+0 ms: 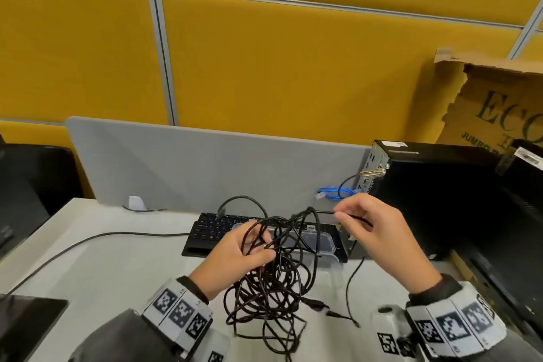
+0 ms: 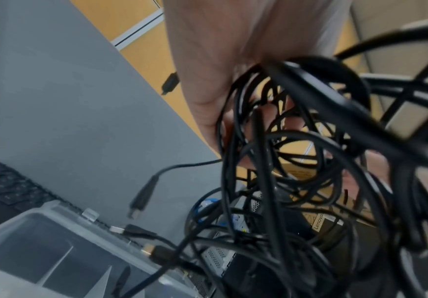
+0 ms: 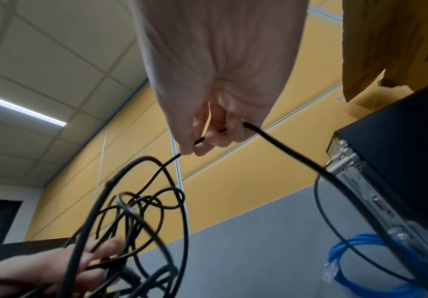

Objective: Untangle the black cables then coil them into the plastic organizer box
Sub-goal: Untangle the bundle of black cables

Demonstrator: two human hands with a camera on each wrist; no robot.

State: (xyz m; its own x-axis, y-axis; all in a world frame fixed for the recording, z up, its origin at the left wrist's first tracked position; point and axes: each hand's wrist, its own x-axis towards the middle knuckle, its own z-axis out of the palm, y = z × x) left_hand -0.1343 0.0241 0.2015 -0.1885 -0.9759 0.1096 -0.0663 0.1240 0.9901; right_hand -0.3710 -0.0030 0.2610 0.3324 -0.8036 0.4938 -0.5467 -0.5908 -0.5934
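Note:
A tangle of black cables (image 1: 270, 282) hangs above the white desk, gripped at its top by my left hand (image 1: 244, 250), whose fingers curl through the loops (image 2: 271, 125). My right hand (image 1: 370, 226) pinches one black strand (image 3: 279, 141) pulled sideways out of the tangle; the strand runs through the fingers (image 3: 202, 141) and trails down on the right (image 1: 352, 276). The clear plastic organizer box (image 1: 326, 244) sits behind the tangle, against the keyboard; its rim (image 2: 62, 213) shows low in the left wrist view. Loose plugs (image 2: 143, 193) dangle beside it.
A black keyboard (image 1: 211, 229) lies before the grey divider (image 1: 205, 167). A black computer tower (image 1: 440, 185) stands at right with a blue network cable (image 1: 338, 194) beside it and a cardboard box (image 1: 499, 103) behind. A thin cable (image 1: 88, 244) crosses the desk at left.

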